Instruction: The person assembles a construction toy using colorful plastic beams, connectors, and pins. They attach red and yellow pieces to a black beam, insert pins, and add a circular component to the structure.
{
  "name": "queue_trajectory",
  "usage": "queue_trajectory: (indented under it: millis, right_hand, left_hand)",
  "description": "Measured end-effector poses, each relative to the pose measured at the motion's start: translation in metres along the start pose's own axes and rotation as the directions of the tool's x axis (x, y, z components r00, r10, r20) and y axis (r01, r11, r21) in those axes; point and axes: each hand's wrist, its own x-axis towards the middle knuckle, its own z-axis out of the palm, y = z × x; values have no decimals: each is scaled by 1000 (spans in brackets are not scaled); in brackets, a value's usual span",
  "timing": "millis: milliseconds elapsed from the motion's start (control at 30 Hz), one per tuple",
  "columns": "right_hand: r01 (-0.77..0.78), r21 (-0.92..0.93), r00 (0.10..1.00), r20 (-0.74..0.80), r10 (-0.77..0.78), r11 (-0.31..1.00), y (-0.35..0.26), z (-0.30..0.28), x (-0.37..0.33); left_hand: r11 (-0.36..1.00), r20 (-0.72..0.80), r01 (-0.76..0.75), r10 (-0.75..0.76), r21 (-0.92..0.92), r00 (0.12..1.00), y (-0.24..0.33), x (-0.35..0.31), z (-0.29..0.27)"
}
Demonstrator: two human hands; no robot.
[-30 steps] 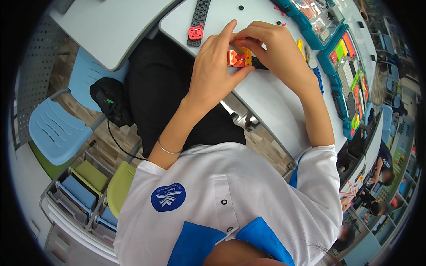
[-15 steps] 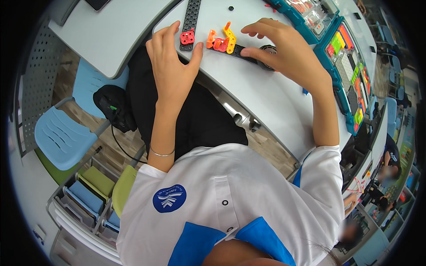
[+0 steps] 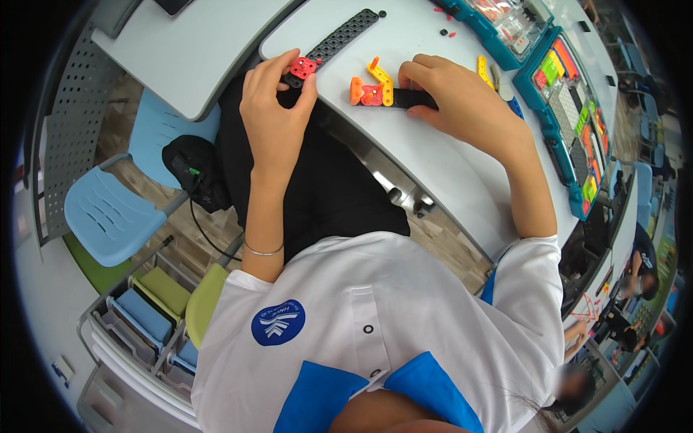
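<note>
My left hand (image 3: pixel 273 112) is closed at the near table edge, thumb and fingers pinching the end of a long black perforated strip (image 3: pixel 345 35). A square red connector (image 3: pixel 303 67) sits on that end, which juts out past the edge. To its right, my right hand (image 3: pixel 462 101) is wrapped over a black beam (image 3: pixel 408 99) lying on the table. The beam's left end carries a red connector (image 3: pixel 372 94), an orange piece (image 3: pixel 355 92) and an angled yellow beam (image 3: pixel 382 81) with an orange pin (image 3: pixel 374 62). My right hand hides the rest of this assembly.
A teal case (image 3: pixel 552 108) of colourful building parts stands open at the right. Beyond my right hand lie a yellow beam (image 3: pixel 485 71) and a blue piece (image 3: pixel 515 108). Small black and red pieces are scattered at the back. Blue chairs (image 3: pixel 115 220) and a black bag (image 3: pixel 193 173) are at left.
My left hand has closed on the strip's end, and the strip has swung so its far end points right. My right hand has closed over the black beam, which has turned; its wheel is now hidden.
</note>
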Motion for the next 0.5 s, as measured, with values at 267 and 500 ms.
queue_trajectory:
  millis: [267, 500]
  right_hand:
    - [59, 212, 977, -212, -13, 975, 15, -28, 0]
    - [45, 647, 969, -213, 123, 762, -17, -71, -10]
  left_hand:
    - [951, -95, -66, 38, -303, 995, 31, -1, -16]
    - [906, 63, -102, 140, -412, 988, 59, -2, -24]
